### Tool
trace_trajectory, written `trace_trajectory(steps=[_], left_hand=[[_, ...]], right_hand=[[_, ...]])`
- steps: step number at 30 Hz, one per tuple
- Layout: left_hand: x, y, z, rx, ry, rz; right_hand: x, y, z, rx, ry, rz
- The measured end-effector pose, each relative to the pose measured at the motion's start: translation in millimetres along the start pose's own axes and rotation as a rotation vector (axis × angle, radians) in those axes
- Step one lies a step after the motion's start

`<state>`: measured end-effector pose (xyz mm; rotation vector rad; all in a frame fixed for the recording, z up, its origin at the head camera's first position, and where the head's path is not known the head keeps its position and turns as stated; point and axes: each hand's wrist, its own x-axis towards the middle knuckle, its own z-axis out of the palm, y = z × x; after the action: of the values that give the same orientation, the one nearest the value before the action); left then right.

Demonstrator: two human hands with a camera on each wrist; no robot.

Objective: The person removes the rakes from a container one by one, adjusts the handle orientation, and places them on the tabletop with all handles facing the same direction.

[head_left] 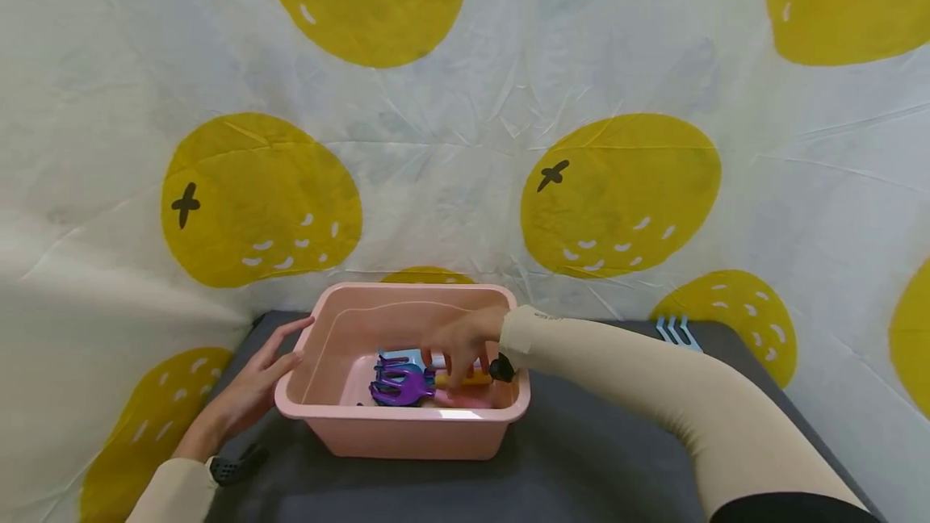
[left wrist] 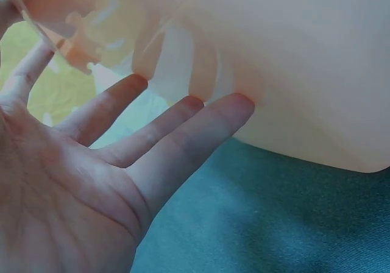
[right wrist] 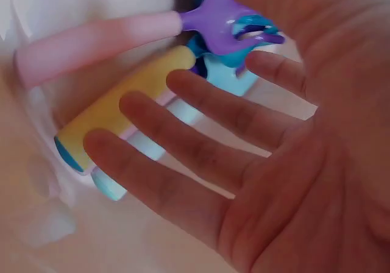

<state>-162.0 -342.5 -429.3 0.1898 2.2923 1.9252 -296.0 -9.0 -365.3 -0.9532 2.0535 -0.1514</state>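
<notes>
Head view: Pink basin (head_left: pixel 407 436) holds garden forks (head_left: pixel 404 387); blue fork (head_left: pixel 687 340), far right, remains outside. Your left hand (head_left: pixel 253 384) and right hand (head_left: pixel 465 337) grasp nothing.

**Yellow fruits (head_left: pixel 623 208) on pale cloth (head_left: pixel 443 208)**

Wrinkled, it hangs along the far edge of the dark table (head_left: pixel 596 450) and past both side edges. Above the far edge, two fruits bear dark crosses (head_left: pixel 186 204); white dashes (head_left: pixel 263 245) mark several.

tub (head_left: pixel 410 434) on table (head_left: pixel 603 442), forks (head_left: pixel 404 387) inside, another fork (head_left: pixel 677 335) right of the tub, cloth (head_left: pixel 443 200) behind the table
</notes>
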Motion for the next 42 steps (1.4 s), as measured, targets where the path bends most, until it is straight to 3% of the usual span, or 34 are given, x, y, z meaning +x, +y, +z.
trace_trajectory(steps=[7,13,21,28,32,36,39,42], left_hand=[[-1.2,2.6,3.0,0.009,0.011,0.023],[0.1,0.7,3.0,0.009,0.039,-0.008],[-0.9,4.0,5.9,0.012,0.040,0.021],[0.3,7.5,6.8,0.008,0.050,0.014],[0.5,7.5,7.3,0.006,0.052,0.011],[0.7,6.8,7.5,0.007,0.049,0.016],[0.9,6.6,7.3,0.013,0.054,0.018],[0.6,6.0,6.5,0.025,0.060,0.016]], right_hand=[[11.1,0.8,13.5,-0.095,-0.001,0.066],[-2.7,-5.3,25.5,-0.007,0.014,0.027],[-9.5,-13.4,31.2,0.064,0.036,-0.008],[-18.8,-16.9,33.1,0.456,0.096,0.009],[-9.9,-13.8,33.0,0.363,0.097,-0.002],[7.0,-6.9,32.7,0.180,0.083,-0.036],[12.4,-6.0,25.9,0.057,0.083,-0.045],[12.7,-8.5,12.9,0.003,0.093,-0.029]])
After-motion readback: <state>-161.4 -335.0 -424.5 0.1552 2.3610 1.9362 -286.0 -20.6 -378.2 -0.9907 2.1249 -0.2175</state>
